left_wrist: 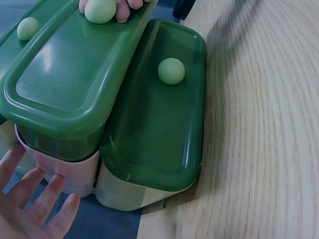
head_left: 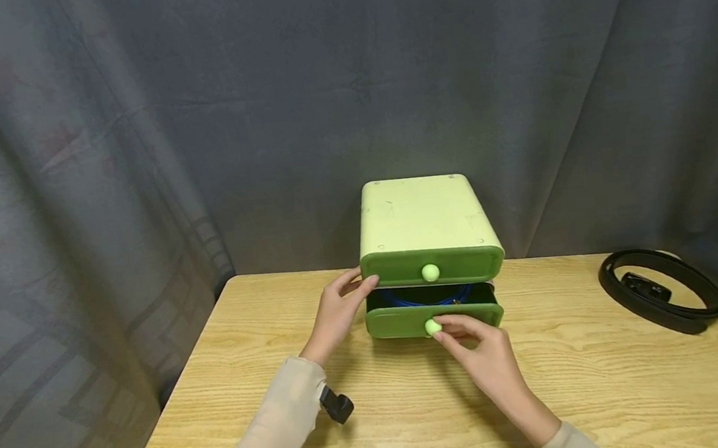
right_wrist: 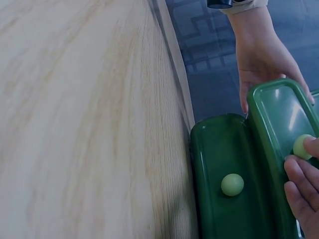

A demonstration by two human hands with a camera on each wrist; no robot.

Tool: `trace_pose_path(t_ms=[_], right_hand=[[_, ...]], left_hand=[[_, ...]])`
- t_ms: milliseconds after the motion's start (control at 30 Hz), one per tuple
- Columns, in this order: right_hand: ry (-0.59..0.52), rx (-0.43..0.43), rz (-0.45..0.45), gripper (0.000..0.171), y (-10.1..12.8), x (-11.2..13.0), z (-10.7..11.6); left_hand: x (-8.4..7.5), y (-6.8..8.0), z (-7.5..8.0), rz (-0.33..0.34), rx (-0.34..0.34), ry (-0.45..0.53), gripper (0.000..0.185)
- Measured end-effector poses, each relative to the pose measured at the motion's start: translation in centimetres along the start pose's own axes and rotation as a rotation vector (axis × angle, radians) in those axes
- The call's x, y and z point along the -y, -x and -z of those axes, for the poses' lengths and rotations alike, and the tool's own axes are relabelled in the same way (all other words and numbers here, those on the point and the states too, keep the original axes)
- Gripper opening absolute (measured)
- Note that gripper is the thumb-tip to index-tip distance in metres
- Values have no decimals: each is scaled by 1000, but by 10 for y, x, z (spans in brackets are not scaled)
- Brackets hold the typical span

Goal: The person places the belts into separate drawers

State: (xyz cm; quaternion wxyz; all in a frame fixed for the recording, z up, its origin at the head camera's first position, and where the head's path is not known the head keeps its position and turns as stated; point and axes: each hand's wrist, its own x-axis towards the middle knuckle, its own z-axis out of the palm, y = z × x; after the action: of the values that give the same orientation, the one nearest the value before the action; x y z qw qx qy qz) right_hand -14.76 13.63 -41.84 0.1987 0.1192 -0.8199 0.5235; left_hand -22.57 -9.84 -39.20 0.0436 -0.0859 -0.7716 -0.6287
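A small drawer cabinet (head_left: 424, 214) has a pale green top and darker green drawer fronts with round pale knobs. Its middle drawer (head_left: 397, 323) is pulled partway out, with a coiled blue cord (head_left: 400, 301) partly visible inside. My right hand (head_left: 492, 359) pinches that drawer's knob (head_left: 432, 326) between thumb and fingers. At the cabinet's left side, my left hand (head_left: 335, 316) rests its extended fingers (left_wrist: 32, 184) against the wall. The top drawer (head_left: 396, 269) is closed. Below, the bottom drawer (left_wrist: 149, 134) also looks closed; the head view hides it.
A coiled black belt (head_left: 665, 306) with a dark buckle (head_left: 646, 288) lies on the right of the wooden table (head_left: 608, 387). Behind the cabinet hangs a grey curtain (head_left: 296, 114). A black wrist-worn device (head_left: 336, 404) sticks out from the left sleeve (head_left: 275, 427).
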Motion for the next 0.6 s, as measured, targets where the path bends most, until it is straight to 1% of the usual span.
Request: trace_pose_path(t_ms=[600], right_hand=[[-1,-17,6,24,-4,-1,-2]], left_hand=[[-1,1,0,3,1,3,55]])
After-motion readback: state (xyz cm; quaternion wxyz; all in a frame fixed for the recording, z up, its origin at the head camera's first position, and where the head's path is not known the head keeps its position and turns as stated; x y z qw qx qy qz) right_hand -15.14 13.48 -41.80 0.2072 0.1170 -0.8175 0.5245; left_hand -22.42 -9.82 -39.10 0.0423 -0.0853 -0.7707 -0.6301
